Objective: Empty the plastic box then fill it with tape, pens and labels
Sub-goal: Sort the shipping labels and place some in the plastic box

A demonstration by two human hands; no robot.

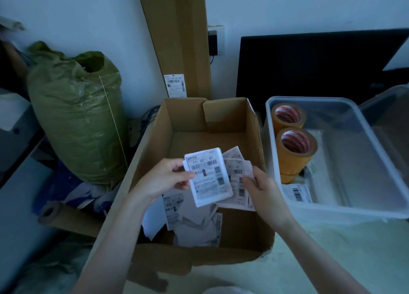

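Note:
My left hand (164, 178) pinches a small stack of white shipping labels (209, 178) above an open cardboard box (192, 121). My right hand (263, 188) holds a second bunch of labels (238, 172) fanned out just behind the first. More loose labels (194, 225) lie on the cardboard box's floor. To the right stands the clear plastic box (363, 211). It holds two upright rolls of yellow tape (295, 148) and one label (296, 193) lying flat near its front left corner. No pens are visible.
A stuffed green sack (77, 116) stands at the left. A tall flat carton (177, 39) leans on the wall behind the cardboard box. A dark monitor (321, 65) is at the back right. A cardboard tube (64, 216) lies at the lower left.

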